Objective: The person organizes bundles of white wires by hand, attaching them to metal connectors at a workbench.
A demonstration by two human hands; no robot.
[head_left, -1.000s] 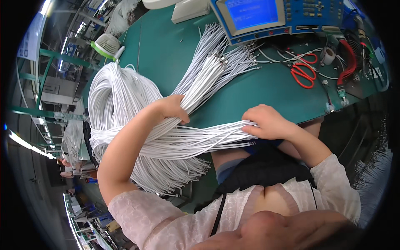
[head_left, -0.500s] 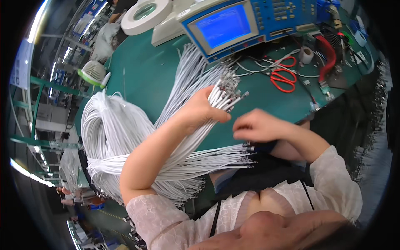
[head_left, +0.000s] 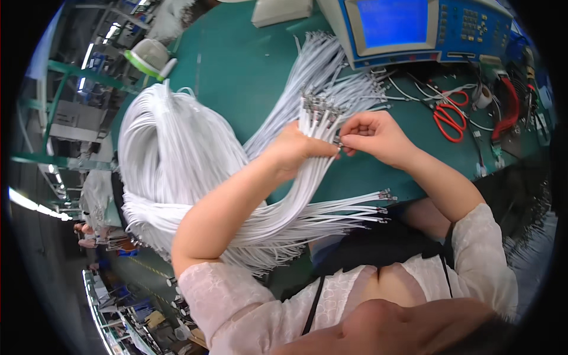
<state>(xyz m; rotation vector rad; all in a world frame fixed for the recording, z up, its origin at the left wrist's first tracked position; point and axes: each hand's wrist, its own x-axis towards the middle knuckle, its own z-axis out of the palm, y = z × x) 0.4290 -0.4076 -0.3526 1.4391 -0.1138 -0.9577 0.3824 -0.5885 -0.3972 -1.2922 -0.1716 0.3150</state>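
My left hand (head_left: 294,152) is closed round a bundle of white cables (head_left: 315,171), whose metal-tipped connector ends stick up above the fingers. Close beside it, my right hand (head_left: 381,139) pinches a small cable end (head_left: 339,142) at the bundle's right side, next to my left thumb. The held cables curve down and left into a large looped hank of white cables (head_left: 171,136). Below my hands, more loose cable ends (head_left: 381,198) reach out to the right past the table's front edge.
Behind the bundle, another pile of white cables (head_left: 316,65) lies on the green table (head_left: 236,65). A blue test instrument (head_left: 455,35) with a lit screen stands at the back right. Red-handled scissors (head_left: 449,122), a tape roll (head_left: 483,97) and thin wires lie right. A small fan (head_left: 149,57) stands far left.
My right hand has moved up to the bundle and closed on a cable end there. The bundle in my left hand now stands more upright. The whole view has shifted, placing the instrument further right.
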